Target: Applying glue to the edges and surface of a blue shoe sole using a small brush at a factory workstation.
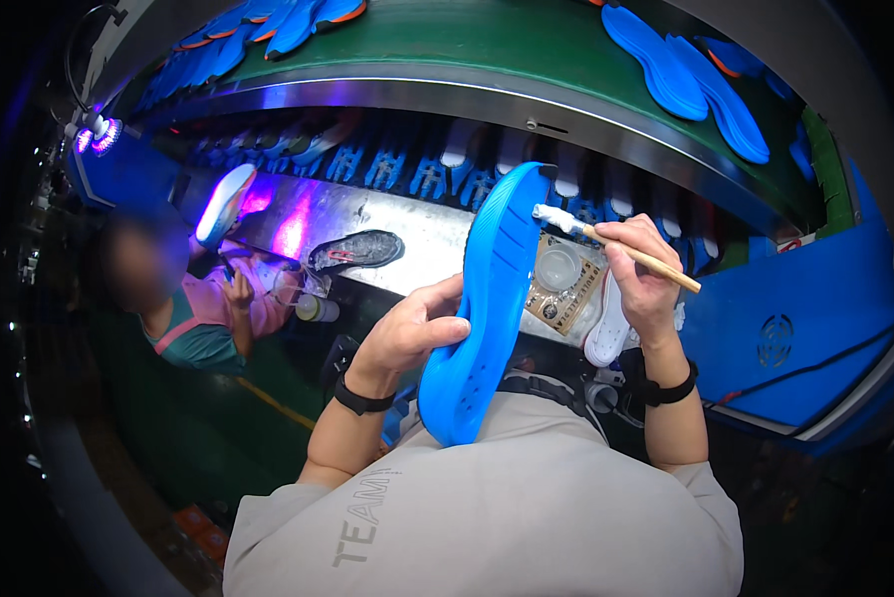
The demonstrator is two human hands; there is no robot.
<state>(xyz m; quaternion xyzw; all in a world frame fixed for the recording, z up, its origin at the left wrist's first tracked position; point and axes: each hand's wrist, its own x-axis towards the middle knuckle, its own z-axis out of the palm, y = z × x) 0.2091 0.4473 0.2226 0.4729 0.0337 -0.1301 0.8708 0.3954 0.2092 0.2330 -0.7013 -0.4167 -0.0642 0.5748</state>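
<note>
Holding a bright blue shoe sole (487, 308) upright in front of the chest, the person's left hand (412, 333) wraps around its left edge, fingers curled over the rim and thumb behind, so the sole stands on its heel end and its upper part faces the brush. The right hand (641, 274) is closed in a pinch around a wooden-handled brush (616, 247), whose pale bristles touch the sole's top right edge; the tilt seems meant to bring that edge within easy reach of the bristles. Seen from here, the sole looks moulded and rubbery, with ribbed ridges along its curved rim and small slots lower down. Just behind it a round open pot (558, 267) sits on the metal bench (407, 224), near the brush hand. Overhead, more blue soles (686, 70) lie on a green conveyor belt (487, 40). Off to the left, another person (193, 308) works at the same bench.
</note>
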